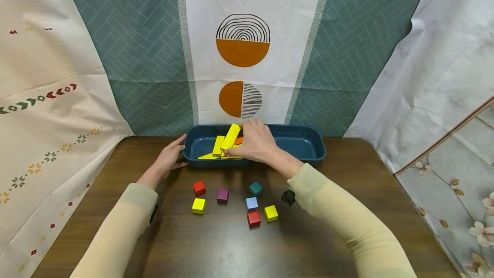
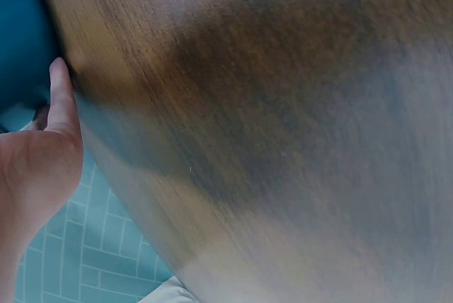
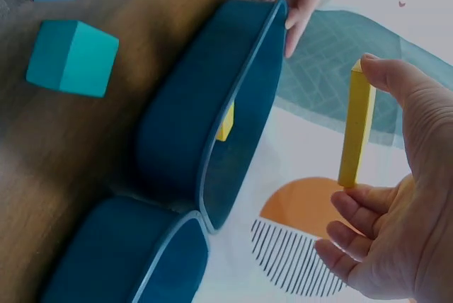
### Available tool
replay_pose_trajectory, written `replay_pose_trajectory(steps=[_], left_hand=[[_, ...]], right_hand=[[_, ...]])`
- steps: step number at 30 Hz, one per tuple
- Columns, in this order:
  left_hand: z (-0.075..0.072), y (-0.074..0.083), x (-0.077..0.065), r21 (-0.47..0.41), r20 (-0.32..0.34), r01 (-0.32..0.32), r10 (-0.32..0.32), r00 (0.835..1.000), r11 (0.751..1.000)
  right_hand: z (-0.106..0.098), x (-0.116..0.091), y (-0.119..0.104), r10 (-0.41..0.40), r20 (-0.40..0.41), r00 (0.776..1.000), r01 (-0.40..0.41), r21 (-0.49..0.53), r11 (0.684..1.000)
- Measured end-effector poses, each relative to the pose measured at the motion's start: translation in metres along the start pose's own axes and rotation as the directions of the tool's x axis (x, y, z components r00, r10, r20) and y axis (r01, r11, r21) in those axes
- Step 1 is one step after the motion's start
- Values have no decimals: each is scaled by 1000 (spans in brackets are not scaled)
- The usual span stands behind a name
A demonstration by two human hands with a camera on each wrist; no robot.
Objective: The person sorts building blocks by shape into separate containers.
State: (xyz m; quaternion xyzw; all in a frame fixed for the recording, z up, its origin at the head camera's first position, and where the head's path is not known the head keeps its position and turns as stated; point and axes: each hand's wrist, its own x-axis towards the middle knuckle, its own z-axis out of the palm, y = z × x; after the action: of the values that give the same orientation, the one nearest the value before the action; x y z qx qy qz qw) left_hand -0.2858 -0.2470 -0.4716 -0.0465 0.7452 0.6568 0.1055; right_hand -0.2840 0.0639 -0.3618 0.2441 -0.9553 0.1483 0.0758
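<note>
My right hand (image 1: 256, 143) pinches a long yellow block (image 1: 230, 136) between thumb and fingertip. The block (image 3: 357, 129) is raised above the left blue tray (image 1: 208, 163). Another yellow block (image 1: 218, 145) lies inside that tray, with more yellow pieces and an orange piece (image 1: 239, 140) partly hidden by the hand. At the tray's left end, my left hand (image 1: 167, 156) touches the outer wall with fingers and thumb spread. The left wrist view shows a digit of the left hand (image 2: 42, 154) stretched out against the tray's side.
A second blue tray (image 1: 297, 146) adjoins on the right. In front lie small cubes: red (image 1: 199, 188), yellow (image 1: 198, 206), purple (image 1: 222, 196), green (image 1: 255, 188), light blue (image 1: 252, 203), another red (image 1: 254, 218) and another yellow (image 1: 271, 213). Patterned cloth hangs behind the table.
</note>
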Motion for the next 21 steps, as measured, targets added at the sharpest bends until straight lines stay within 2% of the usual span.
replay_pose_trajectory(steps=[10,21], left_hand=[[1,1,-2,7,4,-2,2,1000,1000],[0,1,-2,-2,8,-2,2,1000,1000]], right_hand=[[-2,12,5,52,13,999,-52,-26,998],[-1,21,8,71,20,997,-70,-53,996]])
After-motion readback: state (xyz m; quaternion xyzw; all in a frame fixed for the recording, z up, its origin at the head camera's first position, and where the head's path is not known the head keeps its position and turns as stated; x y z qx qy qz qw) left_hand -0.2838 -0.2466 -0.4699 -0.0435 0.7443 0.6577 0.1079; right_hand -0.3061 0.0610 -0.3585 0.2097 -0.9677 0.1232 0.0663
